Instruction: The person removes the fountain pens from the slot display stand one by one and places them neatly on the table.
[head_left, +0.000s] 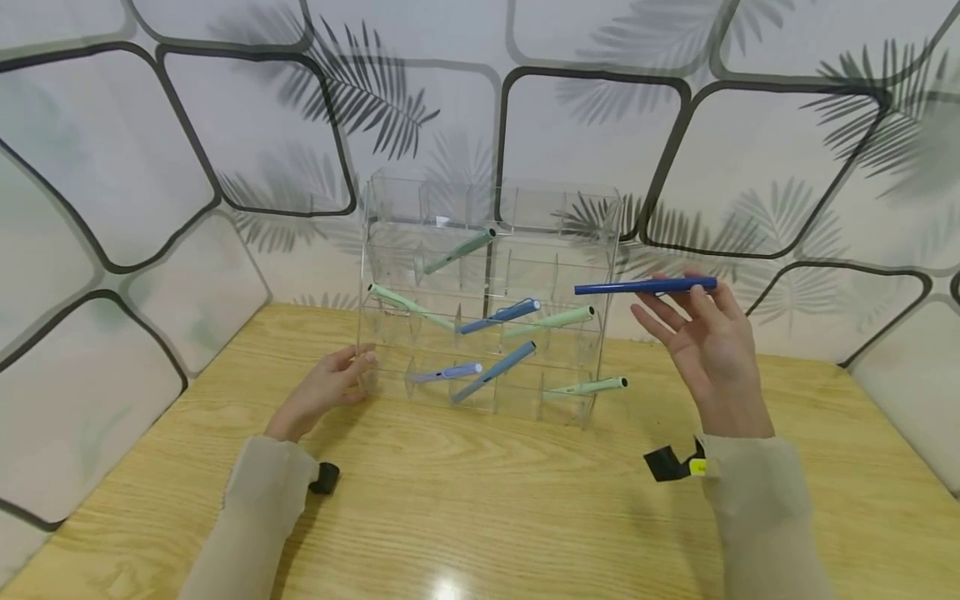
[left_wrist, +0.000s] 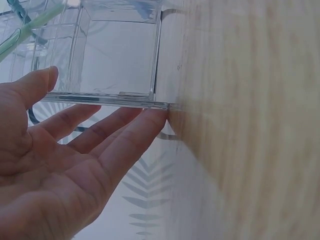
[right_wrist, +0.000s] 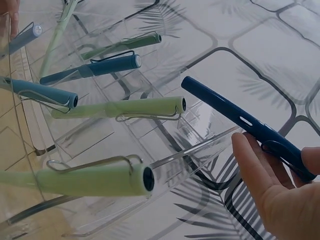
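In the head view my right hand (head_left: pixel 712 342) holds a dark blue pen (head_left: pixel 645 286) between thumb and fingers. The pen lies nearly level, to the right of a clear acrylic rack (head_left: pixel 519 406); in the right wrist view its clip (right_wrist: pixel 280 150) is by the fingers. My left hand (head_left: pixel 330 387) grips the rack's left side low down, thumb by the front edge and fingers along the outer wall (left_wrist: pixel 105 101). Slanted pens fill some compartments: a dark green pen (head_left: pixel 461 252) higher up, a light green pen (head_left: pixel 408 305) and a blue pen (head_left: pixel 498 317) in the middle.
Lower in the rack are a lavender pen (head_left: pixel 450 372), a grey-blue pen (head_left: pixel 495 371) and a light green pen (head_left: pixel 585 387), whose end sticks out past the right side. The rack stands on a wood-grain table (head_left: pixel 480 500) before a patterned wall covering (head_left: pixel 592 142).
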